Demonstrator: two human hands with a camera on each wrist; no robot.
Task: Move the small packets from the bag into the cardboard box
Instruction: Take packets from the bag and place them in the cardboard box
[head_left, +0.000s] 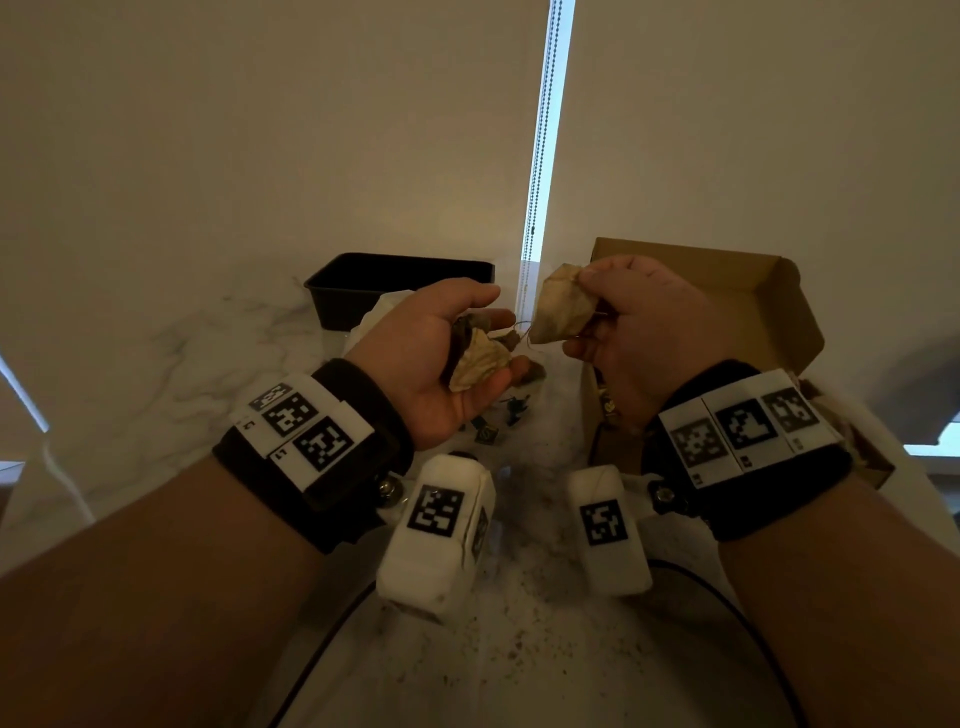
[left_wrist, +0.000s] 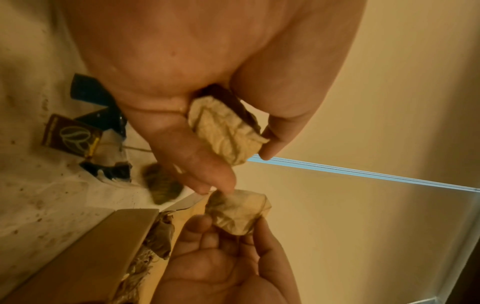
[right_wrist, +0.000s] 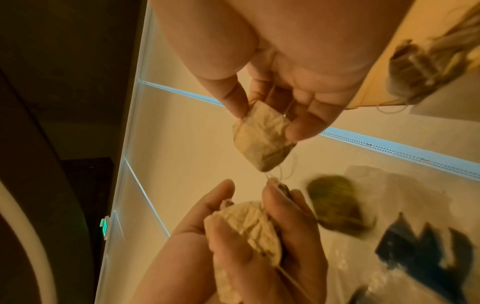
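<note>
My left hand (head_left: 498, 332) is raised palm-up over the marble counter and cups a crumpled tan packet (head_left: 480, 358) with darker packets behind it; the same packet (left_wrist: 223, 131) shows between thumb and fingers in the left wrist view. My right hand (head_left: 587, 312) pinches another tan packet (head_left: 563, 312) by its edge, just right of the left hand. In the right wrist view, thin threads run from this packet (right_wrist: 262, 142) down toward the left hand. A dark packet (right_wrist: 335, 203) hangs blurred below the left hand. The open cardboard box (head_left: 753, 296) stands behind my right hand.
A black plastic tray (head_left: 395, 286) sits at the back left. A pale plastic bag (head_left: 371, 317) lies behind the left hand. Small dark tags (head_left: 498, 421) lie on the counter under the hands. Several packets (right_wrist: 426, 67) lie in the box. Crumbs speckle the near counter.
</note>
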